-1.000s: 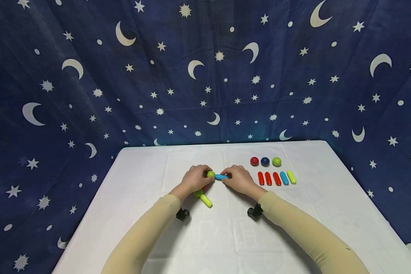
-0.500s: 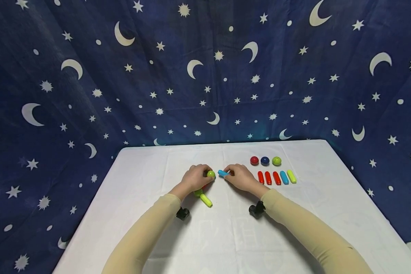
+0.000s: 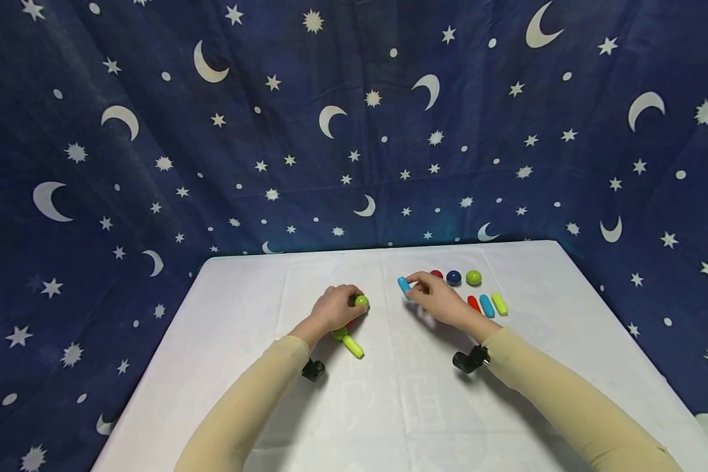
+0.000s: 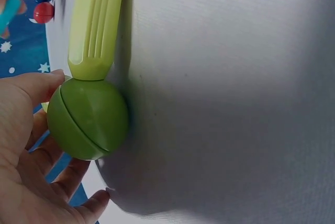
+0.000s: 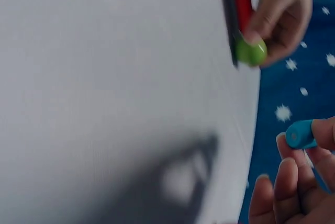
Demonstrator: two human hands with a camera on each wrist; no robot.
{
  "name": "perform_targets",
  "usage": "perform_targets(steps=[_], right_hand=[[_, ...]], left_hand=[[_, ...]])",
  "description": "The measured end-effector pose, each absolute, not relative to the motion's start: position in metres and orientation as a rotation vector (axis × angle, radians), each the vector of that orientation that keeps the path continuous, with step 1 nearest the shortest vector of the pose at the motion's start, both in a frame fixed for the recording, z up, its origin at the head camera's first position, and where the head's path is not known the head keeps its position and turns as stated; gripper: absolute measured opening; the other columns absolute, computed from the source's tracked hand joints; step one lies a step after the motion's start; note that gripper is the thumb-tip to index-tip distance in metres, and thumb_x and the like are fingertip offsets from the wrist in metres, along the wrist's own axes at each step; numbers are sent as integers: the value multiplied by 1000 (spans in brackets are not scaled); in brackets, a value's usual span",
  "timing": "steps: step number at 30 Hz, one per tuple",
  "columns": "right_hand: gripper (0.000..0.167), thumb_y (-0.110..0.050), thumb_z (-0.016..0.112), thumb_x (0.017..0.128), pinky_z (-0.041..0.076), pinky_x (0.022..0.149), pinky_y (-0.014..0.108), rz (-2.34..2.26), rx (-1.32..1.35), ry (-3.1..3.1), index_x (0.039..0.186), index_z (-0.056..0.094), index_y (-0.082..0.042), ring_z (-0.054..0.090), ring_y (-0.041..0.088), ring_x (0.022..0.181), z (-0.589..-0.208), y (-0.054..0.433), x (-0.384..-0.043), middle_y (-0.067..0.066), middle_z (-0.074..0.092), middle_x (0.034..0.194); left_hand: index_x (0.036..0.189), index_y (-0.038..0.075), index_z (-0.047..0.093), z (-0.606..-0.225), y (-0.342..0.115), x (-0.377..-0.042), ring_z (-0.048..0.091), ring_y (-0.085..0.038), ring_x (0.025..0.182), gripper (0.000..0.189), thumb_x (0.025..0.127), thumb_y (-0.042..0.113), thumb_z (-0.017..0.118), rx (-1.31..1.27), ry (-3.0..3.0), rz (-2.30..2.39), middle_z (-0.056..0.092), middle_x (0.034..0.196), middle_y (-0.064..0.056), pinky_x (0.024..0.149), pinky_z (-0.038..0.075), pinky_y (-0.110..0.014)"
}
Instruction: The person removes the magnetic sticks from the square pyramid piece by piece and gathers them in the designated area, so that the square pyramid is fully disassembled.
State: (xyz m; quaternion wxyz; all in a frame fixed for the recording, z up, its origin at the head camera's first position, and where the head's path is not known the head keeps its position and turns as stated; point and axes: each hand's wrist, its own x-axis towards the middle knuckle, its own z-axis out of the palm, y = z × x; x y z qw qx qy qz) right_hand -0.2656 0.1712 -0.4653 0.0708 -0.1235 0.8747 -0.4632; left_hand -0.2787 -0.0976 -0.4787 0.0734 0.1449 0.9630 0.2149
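Observation:
My left hand (image 3: 334, 307) pinches a green ball (image 3: 362, 301) at the far end of a joined chain. From that ball a red rod (image 5: 244, 9) leads to a second green ball (image 4: 88, 119), and a yellow-green rod (image 3: 353, 347) extends from there toward me. To the right, my right hand (image 3: 441, 300) pinches a blue rod (image 3: 404, 287) between thumb and fingertips, raised over the table and apart from the chain. In the right wrist view, the blue rod's round end (image 5: 299, 134) shows beside the thumb.
Behind my right hand a red ball (image 3: 436, 274), a dark blue ball (image 3: 453, 278) and a green ball (image 3: 474, 278) sit in a row. A red rod (image 3: 474, 303), a blue rod (image 3: 487, 306) and a yellow-green rod (image 3: 499, 304) lie nearer; my hand covers others. White cloth (image 3: 401, 406) covers the table.
The blue rod has come away from the held green ball, moving right with my right hand and turning more upright in the head view. My left hand stays on the green ball.

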Motion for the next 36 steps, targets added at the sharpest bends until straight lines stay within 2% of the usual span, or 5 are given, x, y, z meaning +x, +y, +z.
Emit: perform_targets(steps=[9,16,19,26,36], right_hand=[[44,-29,64,103,48,60,36,-1476,-255,2640,143,55,-12,56,45,82,-446,244,-258,25,62,104],[61,-41,61,104,51,90,48,-1439,-18,2712,152,47,-7,55,41,112,-440,304,-250,24,58,121],[65,-45,58,104,50,91,49,-1387,71,2734,152,45,-3,55,42,116,-446,327,-246,25,56,128],[61,-37,58,104,51,74,37,-1228,211,2732,147,47,5,58,31,98,-471,359,-241,27,56,124],[63,-38,58,102,50,75,37,-1115,259,2706,144,48,8,58,33,99,-482,361,-239,32,52,129]], left_hand=[[124,17,71,-476,-98,-276,55,-23,104,33,97,36,71,433,2884,665,69,116,0,91,48,-41],[124,16,71,-477,-98,-277,55,-22,102,34,96,35,71,435,2885,673,69,114,0,89,49,-41],[124,15,71,-478,-98,-277,56,-22,102,34,96,35,72,446,2888,669,69,113,0,89,49,-41],[124,15,70,-479,-98,-278,56,-22,103,34,96,35,72,454,2887,673,69,112,0,90,49,-41],[125,15,70,-481,-97,-279,55,-22,101,35,96,36,71,456,2890,666,69,111,1,88,49,-41]])
